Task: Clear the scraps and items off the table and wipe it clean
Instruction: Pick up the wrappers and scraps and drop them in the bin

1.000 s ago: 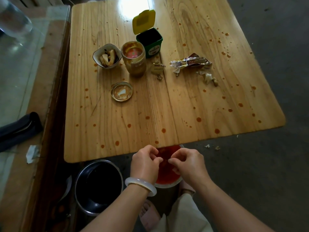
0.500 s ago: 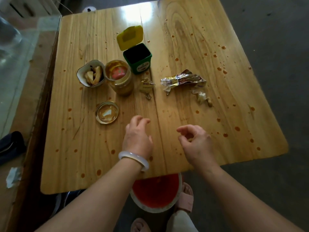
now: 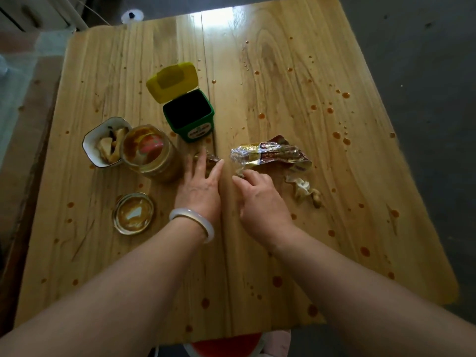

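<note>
Task barely begun. Nothing looks cleared. The table (image 3: 257,266) is unwiped, with orange-red sauce drops (image 3: 277,281) scattered over pale, glossy wood grain.

Left hand (image 3: 198,188): fingers (image 3: 203,161) straight and spread, tips resting on a small crinkled foil scrap (image 3: 213,158). Nothing gripped.

Right hand (image 3: 261,202): fingers (image 3: 248,175) curled, tips at the near corner of a crumpled metallic snack wrapper (image 3: 270,153). Cannot tell whether they have pinched it.

Beyond the left fingertips: small square green plastic bin (image 3: 189,117), yellow flip lid up.

Left of those fingers: smeared glass jar (image 3: 150,154), its round lid (image 3: 134,212) lying inside-up, and a white dish (image 3: 86,148) of peel pieces.

Right of the right fingers: pale, papery husk scraps (image 3: 306,191).

Left to do, by my reading: all scraps, all items, then the wipe.
</note>
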A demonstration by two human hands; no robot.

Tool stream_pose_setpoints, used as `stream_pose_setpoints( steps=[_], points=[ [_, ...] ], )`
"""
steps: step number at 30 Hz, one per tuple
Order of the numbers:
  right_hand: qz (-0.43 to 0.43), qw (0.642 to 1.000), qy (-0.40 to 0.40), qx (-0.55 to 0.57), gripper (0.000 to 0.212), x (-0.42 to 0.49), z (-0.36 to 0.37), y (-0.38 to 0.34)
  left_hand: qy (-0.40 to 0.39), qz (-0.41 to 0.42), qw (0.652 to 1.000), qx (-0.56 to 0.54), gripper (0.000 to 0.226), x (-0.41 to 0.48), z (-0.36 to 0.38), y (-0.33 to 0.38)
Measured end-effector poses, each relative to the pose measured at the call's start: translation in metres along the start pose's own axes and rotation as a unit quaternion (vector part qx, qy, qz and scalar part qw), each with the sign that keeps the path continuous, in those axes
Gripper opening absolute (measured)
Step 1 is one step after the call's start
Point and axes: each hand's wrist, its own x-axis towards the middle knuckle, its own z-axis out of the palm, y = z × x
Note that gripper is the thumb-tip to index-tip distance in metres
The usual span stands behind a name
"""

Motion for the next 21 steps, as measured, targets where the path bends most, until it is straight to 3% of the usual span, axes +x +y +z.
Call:
stream_pose_setpoints(
  steps=[4, 8, 13, 18, 21],
  points=[
    [-0.004, 0.999, -0.022, -0.048, 0.061, 0.014, 0.004, 0.001, 0.006, 0.000, 1.000, -0.013, 0.052, 0.007, -0.001, 0.002],
    [-0.017, 0.998, -0.003, -0.065, 0.039, 0.024, 0.005, 0.003, 0.051, 0.017, 0.999, -0.011, 0.035, 0.005, -0.003, 0.002],
    [-0.074, 0.993, 0.057, -0.077, 0.014, 0.017, 0.016, 0.007, 0.054, 0.033, 0.998, -0.009, 0.033, -0.006, -0.002, -0.003],
    [-0.097, 0.989, 0.082, -0.074, 0.022, -0.003, 0.024, 0.010, 0.051, 0.039, 0.997, -0.053, 0.024, -0.024, 0.002, -0.008],
    [-0.088, 0.992, 0.074, -0.048, 0.011, -0.016, 0.026, 0.009, 0.040, 0.025, 0.993, -0.110, 0.018, -0.039, 0.004, -0.008]
  ],
)
